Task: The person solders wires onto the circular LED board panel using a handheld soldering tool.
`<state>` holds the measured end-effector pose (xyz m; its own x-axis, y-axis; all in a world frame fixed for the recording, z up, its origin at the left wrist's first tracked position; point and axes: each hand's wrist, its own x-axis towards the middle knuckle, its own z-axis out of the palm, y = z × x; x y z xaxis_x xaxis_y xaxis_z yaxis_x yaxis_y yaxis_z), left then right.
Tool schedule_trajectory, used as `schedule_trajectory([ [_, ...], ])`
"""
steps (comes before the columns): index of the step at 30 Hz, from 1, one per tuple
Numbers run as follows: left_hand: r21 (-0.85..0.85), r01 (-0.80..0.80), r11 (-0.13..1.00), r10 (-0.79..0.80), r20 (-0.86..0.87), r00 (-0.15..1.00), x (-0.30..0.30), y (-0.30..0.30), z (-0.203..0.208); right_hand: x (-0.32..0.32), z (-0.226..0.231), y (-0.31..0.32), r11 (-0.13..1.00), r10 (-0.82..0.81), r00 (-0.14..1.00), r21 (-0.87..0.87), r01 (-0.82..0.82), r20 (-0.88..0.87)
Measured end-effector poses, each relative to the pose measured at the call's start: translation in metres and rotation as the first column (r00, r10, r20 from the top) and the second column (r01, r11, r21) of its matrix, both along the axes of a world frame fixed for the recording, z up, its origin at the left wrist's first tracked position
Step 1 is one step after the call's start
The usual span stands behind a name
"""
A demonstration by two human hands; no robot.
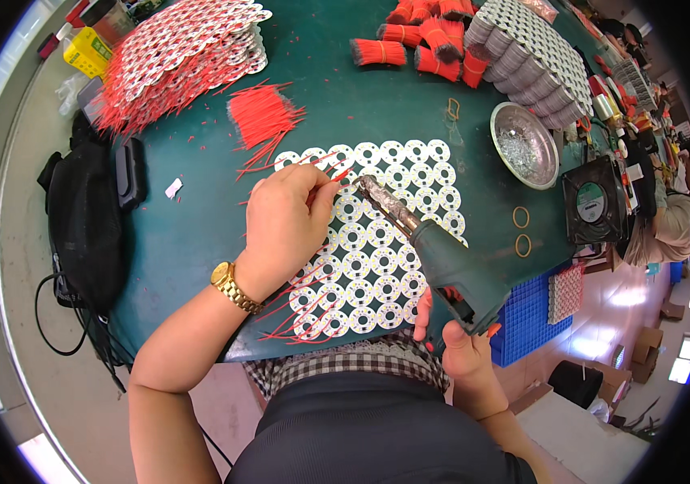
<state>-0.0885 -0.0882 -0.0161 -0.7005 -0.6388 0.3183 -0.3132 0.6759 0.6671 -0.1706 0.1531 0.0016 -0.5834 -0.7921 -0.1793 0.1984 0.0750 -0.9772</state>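
- The left hand (pixel 284 222), a gold watch (pixel 234 288) on its wrist, is over the upper left part of the sheet of round boards (pixel 353 235), thumb and forefinger pinched together on a red wire (pixel 342 174)
- The right hand (pixel 468 359) is at the lower edge of the sheet, closed on the handle of a dark green soldering gun (pixel 462 270); the gun's body hides part of that grip
- The gun slants up and left across the sheet, its tip just beside the pinched wire; whether the two touch, I cannot tell
- The sheet, white discs joined in rows, lies flat on the green table (pixel 192 266) in front of the person, with red wires along its left side
- Beyond its upper left corner lies a loose pile of red wires (pixel 267 117), and behind that a stack of wired boards (pixel 179 60)
- At the far right are banded wire bundles (pixel 434 36), a tall stack of boards (pixel 535 60) and a metal bowl (pixel 524 145)
- Two rubber bands (pixel 522 231) lie between the sheet and a black fan (pixel 593 202)
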Motion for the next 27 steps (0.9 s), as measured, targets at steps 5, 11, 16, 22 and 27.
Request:
schedule_trajectory([
  [5,-0.05,0.003,0.999,-0.003,-0.008,1.0,-0.001,0.001,0.0,0.004,-0.003,0.001,0.999,-0.032,0.999,0.01,0.032,-0.012],
  [11,-0.067,0.018,0.998,-0.017,0.013,1.0,0.0,0.0,0.0,-0.001,0.0,0.0,0.998,0.052,0.998,0.032,-0.05,-0.045],
  [16,-0.093,0.028,0.995,-0.027,0.013,1.0,-0.001,0.001,0.0,0.004,0.0,-0.002,1.0,-0.01,1.0,0.011,0.01,-0.027],
  [22,-0.12,0.021,0.993,-0.02,0.012,1.0,0.0,0.001,0.002,-0.004,-0.014,0.007,0.981,0.055,0.996,-0.19,-0.041,0.067],
  [27,-0.049,0.034,0.998,-0.034,0.006,0.999,0.003,-0.002,0.004,0.003,-0.014,0.013,0.948,-0.124,0.99,-0.285,0.139,0.07],
])
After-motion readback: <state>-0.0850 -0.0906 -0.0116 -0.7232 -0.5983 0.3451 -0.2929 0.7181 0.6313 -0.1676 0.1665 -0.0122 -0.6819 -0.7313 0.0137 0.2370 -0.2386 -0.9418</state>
